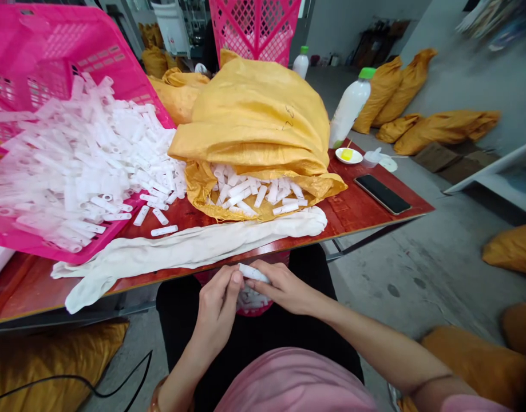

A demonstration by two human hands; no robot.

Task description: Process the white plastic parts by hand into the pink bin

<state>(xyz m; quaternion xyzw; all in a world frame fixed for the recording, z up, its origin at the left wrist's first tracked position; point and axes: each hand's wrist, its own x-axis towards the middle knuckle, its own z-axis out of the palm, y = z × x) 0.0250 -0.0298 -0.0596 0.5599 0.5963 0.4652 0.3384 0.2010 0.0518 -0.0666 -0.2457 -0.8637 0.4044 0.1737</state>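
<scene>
My left hand (217,303) and my right hand (285,288) meet over my lap, pinching a white plastic tube-shaped piece (253,273) between them. Under them, a small pink container (254,309) holds more white pieces and is partly hidden by my hands. On the reddish wooden table (366,206), a tilted pink plastic crate (112,63) spills a heap of white pieces (86,160). A folded yellow woven sack (254,114) lies open with white pieces (254,197) in its mouth. A long white cloth (185,249) lies along the table's near edge.
A black phone (382,194), a small dish with a yellow item (348,155) and a white bottle with a green cap (351,106) stand on the table's right. Filled yellow sacks (443,133) lie on the concrete floor. A black cable (95,389) runs at lower left.
</scene>
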